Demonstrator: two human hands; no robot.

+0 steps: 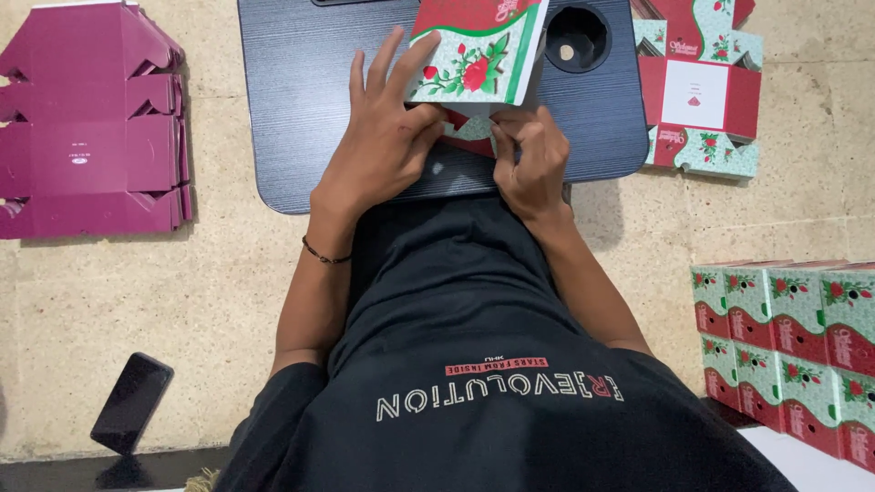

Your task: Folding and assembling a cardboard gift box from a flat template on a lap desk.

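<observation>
- Landmark: dark worktop [301, 100], a small lap-desk type with a round cup hole [576, 38] at its far right corner, sitting on the speckled floor [109, 310].
- Work in hand: one printed carton [478, 50], mint green with red roses and red panels, held over the middle of the worktop, near edge side.
- Left hand [383, 137]: fingers spread fairly wide, laid flat on the carton's left face, thumb tucked under the lower edge. Holding and steadying the carton.
- Right hand [533, 155]: fingers curled narrow, pinching at the carton's lower edge where a red flap shows. Which flap exactly is hidden by the fingers.
- Judgement on progress: the carton body looks squared up; the end nearest the person looks half closed, with flaps being tucked. The far end cannot be seen.
- Done stock: folded cartons [802, 346] of the same print, stacked in rows, well off the worktop's right side and nearer the person.
- Left to do: flat blanks [697, 87] of the same print lie just beside the worktop's right edge, one unfolded on top. Stack depth not readable.
- Also: a pile of flat magenta blanks [87, 118] left of the worktop, untouched as it lies.
- A black phone [132, 403] is propped on the floor, well left of the worktop and nearer the person.
</observation>
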